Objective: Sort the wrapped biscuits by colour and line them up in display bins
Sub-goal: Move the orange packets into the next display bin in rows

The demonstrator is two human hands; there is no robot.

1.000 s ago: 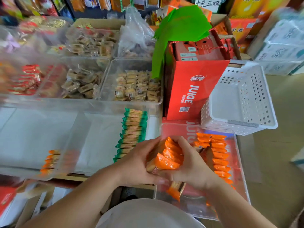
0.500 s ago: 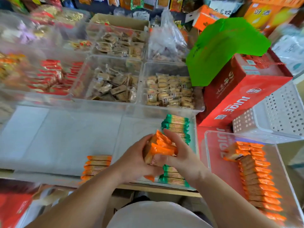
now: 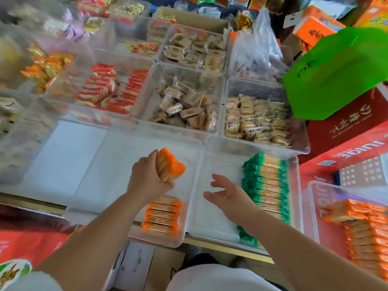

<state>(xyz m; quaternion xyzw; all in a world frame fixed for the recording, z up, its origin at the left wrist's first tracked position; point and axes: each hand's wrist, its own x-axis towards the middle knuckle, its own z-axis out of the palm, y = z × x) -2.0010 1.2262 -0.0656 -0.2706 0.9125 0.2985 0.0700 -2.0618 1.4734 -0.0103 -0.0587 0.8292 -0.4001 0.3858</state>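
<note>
Over the middle bin (image 3: 117, 164) I have the left hand (image 3: 147, 179) clamped round a bundle of orange biscuits (image 3: 169, 165), held above the bare floor and clear of the short orange row (image 3: 162, 215) at the near end. The right hand (image 3: 226, 194) holds nothing, its fingers spread, over the next bin (image 3: 214, 217) beside the green row (image 3: 265, 185). I judge this to be the placing step. Next I would lower the bundle against the row's far end, wrappers lined up, and bring the right hand across to steady it.
</note>
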